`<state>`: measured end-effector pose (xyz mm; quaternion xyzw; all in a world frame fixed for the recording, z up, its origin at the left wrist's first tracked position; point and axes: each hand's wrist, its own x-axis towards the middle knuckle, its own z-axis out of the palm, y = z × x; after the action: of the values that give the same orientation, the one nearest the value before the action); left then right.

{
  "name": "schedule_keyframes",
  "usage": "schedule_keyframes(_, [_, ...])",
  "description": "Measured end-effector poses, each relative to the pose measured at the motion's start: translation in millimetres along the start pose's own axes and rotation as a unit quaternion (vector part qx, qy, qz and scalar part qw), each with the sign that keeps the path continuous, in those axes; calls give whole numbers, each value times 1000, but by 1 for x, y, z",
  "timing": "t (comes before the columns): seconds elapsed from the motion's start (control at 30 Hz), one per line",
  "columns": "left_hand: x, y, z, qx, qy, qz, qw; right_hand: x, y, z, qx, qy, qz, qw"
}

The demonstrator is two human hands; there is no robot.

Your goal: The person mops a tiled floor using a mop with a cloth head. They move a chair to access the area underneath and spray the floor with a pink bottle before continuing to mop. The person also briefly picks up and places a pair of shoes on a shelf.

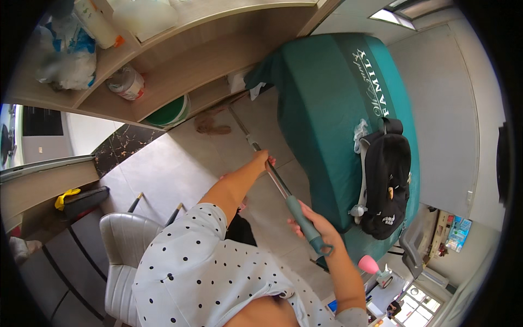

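Observation:
A long mop (279, 182) with a silver pole and a grey-green grip slants across the middle of the view. My left hand (263, 160) is closed around the metal pole, farther down toward the floor. Around the grip near the top end, my right hand (320, 222) is wrapped, with the hanging loop just beyond it. At the pole's far end a pinkish-brown mop head (213, 125) lies on the tiled floor beside the wooden shelf unit; its outline is blurred.
A green cover drapes a large table-like block (321, 114) on the right, with a black backpack (387, 180) on it. The shelf unit (212, 65) stands ahead, a green bucket (171, 111) in its lower part. A grey chair (122, 261) is close on my left.

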<state>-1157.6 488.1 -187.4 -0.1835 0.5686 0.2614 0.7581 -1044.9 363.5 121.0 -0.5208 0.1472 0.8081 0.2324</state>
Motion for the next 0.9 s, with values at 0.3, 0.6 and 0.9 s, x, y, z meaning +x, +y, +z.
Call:
schedule_keyframes(0.3, [43,-10,-42,372,144,57,915,33,82,-40,460,-135,77,874])
schedule_keyframes(0.6, [0,-34,-102,310,179,67,931,9,132,-22,308,-141,75,938])
schedule_keyframes(0.9, [19,3,-78,372,162,124,906,47,118,-15,496,-167,136,841])
